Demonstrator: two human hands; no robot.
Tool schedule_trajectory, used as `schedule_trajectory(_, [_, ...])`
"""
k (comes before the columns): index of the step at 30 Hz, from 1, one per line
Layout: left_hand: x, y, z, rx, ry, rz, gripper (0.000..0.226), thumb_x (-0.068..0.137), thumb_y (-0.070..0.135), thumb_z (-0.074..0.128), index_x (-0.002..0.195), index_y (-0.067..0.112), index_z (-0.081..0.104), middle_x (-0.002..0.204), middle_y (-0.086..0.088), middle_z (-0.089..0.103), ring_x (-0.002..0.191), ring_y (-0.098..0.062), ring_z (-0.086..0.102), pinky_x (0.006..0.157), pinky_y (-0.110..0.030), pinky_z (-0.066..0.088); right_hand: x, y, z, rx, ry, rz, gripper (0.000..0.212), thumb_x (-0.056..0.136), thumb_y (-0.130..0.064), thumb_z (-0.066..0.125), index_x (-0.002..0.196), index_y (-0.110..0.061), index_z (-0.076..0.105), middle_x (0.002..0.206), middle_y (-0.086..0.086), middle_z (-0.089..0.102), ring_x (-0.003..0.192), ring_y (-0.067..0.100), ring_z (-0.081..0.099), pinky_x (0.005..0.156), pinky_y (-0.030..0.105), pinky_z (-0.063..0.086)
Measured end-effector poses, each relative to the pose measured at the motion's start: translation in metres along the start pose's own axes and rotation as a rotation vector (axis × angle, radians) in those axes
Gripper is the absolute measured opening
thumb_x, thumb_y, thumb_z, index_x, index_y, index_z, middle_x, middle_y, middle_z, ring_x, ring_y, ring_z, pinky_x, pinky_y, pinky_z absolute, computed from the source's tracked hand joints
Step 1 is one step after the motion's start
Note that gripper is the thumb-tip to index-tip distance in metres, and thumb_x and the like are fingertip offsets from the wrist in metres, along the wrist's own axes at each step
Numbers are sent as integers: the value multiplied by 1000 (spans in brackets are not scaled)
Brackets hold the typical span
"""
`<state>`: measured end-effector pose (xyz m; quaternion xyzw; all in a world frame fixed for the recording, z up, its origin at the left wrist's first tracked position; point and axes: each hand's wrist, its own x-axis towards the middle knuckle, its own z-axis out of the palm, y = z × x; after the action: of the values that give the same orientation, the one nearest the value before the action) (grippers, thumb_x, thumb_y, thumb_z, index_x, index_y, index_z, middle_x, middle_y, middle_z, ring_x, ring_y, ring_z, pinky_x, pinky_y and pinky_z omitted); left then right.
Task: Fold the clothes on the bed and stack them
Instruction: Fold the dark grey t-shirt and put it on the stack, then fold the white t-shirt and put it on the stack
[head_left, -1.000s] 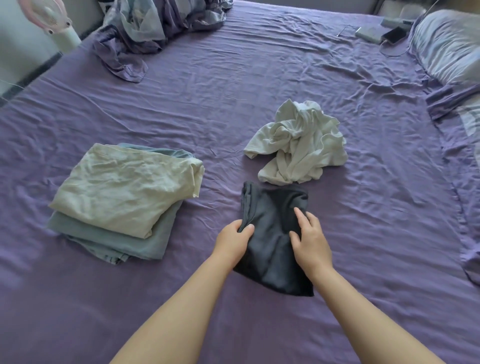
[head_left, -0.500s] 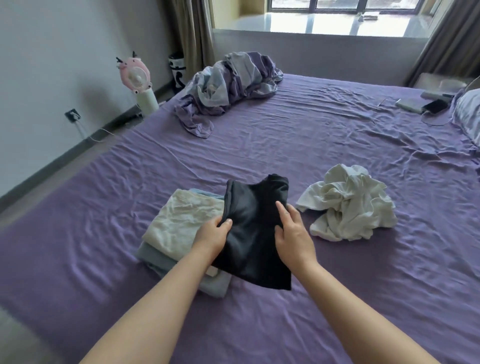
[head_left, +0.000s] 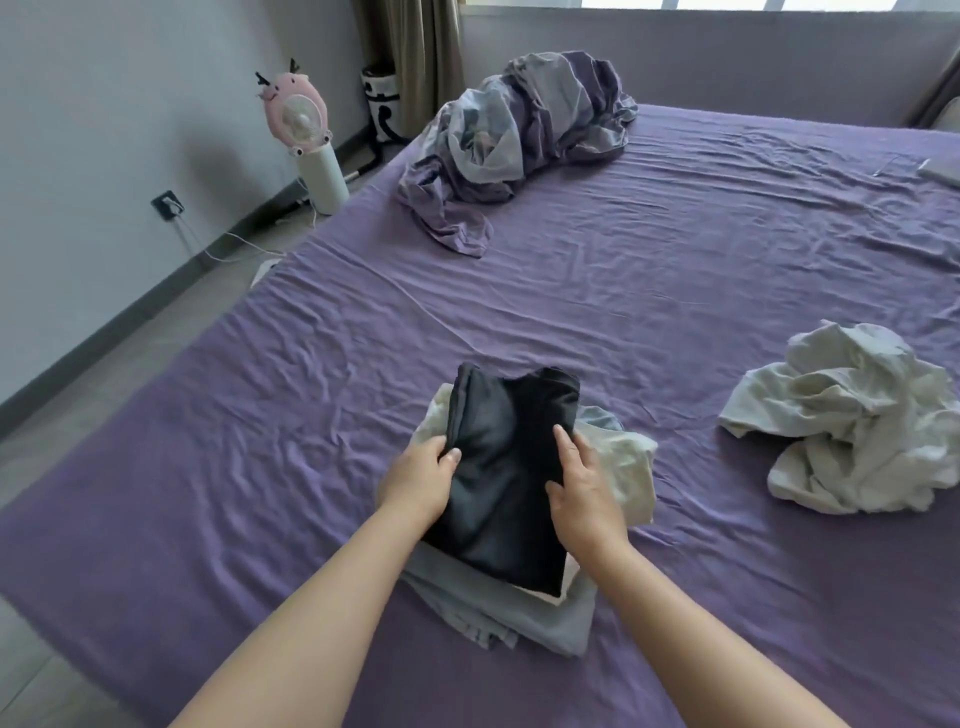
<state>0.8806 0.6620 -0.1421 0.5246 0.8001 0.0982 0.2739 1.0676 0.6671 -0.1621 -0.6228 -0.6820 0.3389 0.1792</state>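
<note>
Partly hidden under the folded black garment (head_left: 506, 467) is the stack: a cream folded piece (head_left: 621, 462) shows only at its far and right edges, and a grey-blue folded piece (head_left: 498, 613) beneath it sticks out toward the near side. Both hands hold the black garment over this stack; the left hand (head_left: 421, 480) grips its left edge with the thumb on top and the fingers tucked out of sight below, and the right hand (head_left: 584, 486) pinches the right edge, fingers lying along the cloth. Whether the garment's underside already rests on the cream piece cannot be told. A crumpled white garment (head_left: 852, 415) lies well apart to the right, near the frame's edge. At the far side a bunched purple-grey duvet (head_left: 519, 140) sits near the bed's left edge, and a flat pale object (head_left: 943, 171) is cut off at the right border. The purple bed sheet (head_left: 649, 270) lies open and wrinkled between these. On the floor beyond the bed stands a pink fan (head_left: 298, 111), beside a wall socket (head_left: 167, 204) with a cable.
</note>
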Motion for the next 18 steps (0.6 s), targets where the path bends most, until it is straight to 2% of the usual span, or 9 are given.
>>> schedule_trajectory(2, [4,-10,12,239,32,36,35,97,37,42,129,24,46,128,-6,55,114,-28,51,93,-40,41,3,4,17,-136,11,58,67,92,-5,47,149,-18,15,157,4,10,142,21,16,113,31,25])
schedule_trajectory(4, [7,-18,25,420,89,126,51,97,38,42,144,25,26,142,-6,39,129,-25,37,104,-38,32,5,9,29,-323,20,91,67,94,-18,47,150,-19,10,158,5,1,141,25,12,112,37,25])
schedule_trajectory(7, [15,-22,41,556,51,335,61,99,47,27,150,30,-2,159,-4,0,145,-26,-5,118,-45,1,14,21,41,-590,-16,0,68,97,-46,33,150,-21,-2,157,7,-16,144,26,-18,116,45,-1])
schedule_trajectory(8, [19,-23,47,580,18,386,61,98,50,22,149,33,-7,159,-1,-10,145,-25,-15,116,-48,-9,17,29,43,-644,-34,-38,69,96,-53,25,150,-20,-5,157,6,-19,140,24,-28,114,47,-9])
schedule_trajectory(10, [26,-28,59,612,-26,420,63,96,58,16,145,37,-16,156,4,-22,143,-23,-24,110,-50,-21,22,45,46,-671,-66,-52,75,91,-64,12,148,-21,-11,156,2,-21,136,21,-33,113,48,-14])
schedule_trajectory(14, [38,-44,80,626,-57,376,66,90,66,7,128,41,-41,142,7,-43,141,-24,-28,110,-52,-24,24,70,52,-581,-112,37,86,77,-78,-1,139,-25,-28,155,0,-22,144,19,-18,116,43,-10])
schedule_trajectory(16, [42,-44,84,642,-90,354,66,90,66,5,123,40,-46,138,7,-47,141,-25,-29,111,-53,-22,25,75,52,-561,-148,53,88,78,-79,4,142,-26,-26,157,6,-16,144,18,-17,116,41,-9])
schedule_trajectory(18, [44,-40,84,683,-120,337,66,90,66,5,125,39,-44,140,7,-44,142,-26,-26,111,-53,-19,28,75,46,-560,-204,44,87,82,-76,12,145,-26,-21,158,10,-11,145,19,-15,116,41,-7])
